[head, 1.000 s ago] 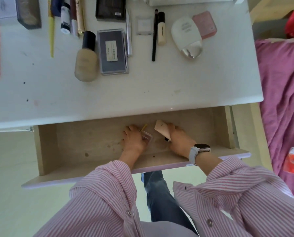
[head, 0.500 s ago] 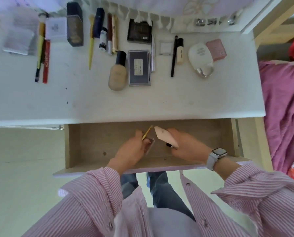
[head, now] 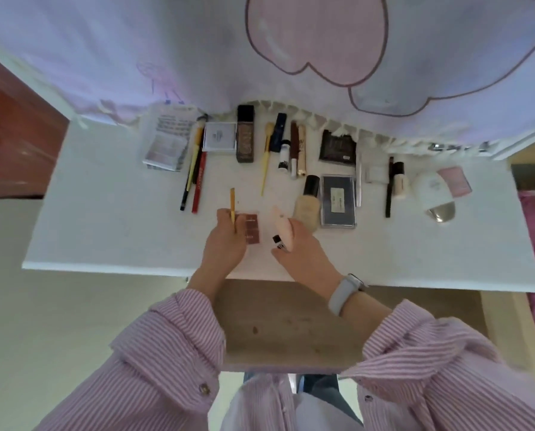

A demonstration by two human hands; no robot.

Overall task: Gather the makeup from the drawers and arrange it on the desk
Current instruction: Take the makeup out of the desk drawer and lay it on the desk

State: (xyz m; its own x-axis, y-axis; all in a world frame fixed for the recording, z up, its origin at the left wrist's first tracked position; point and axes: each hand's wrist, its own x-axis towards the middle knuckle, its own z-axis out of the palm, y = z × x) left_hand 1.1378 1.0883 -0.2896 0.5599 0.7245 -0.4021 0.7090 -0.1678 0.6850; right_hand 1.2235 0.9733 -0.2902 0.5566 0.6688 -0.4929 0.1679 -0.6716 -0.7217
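Both hands risen from drawer (head: 291, 325) to above table (head: 104, 231). Left hand (head: 225, 241) grips yellow brush (head: 232, 204) and small palette (head: 252, 232); right hand (head: 300, 247) grips pink tube (head: 281, 221). Placement in row likely next.

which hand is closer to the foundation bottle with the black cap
Right. The right hand, holding a pink tube, sits just beside the foundation bottle; the left hand is farther off to its left.

Pink-and-white pinstriped button-up shirt (head: 173, 353) with loose long sleeves, small dark buttons on cuffs and front – white smartwatch (head: 344, 292) on right wrist – blue jeans (head: 319, 387) below
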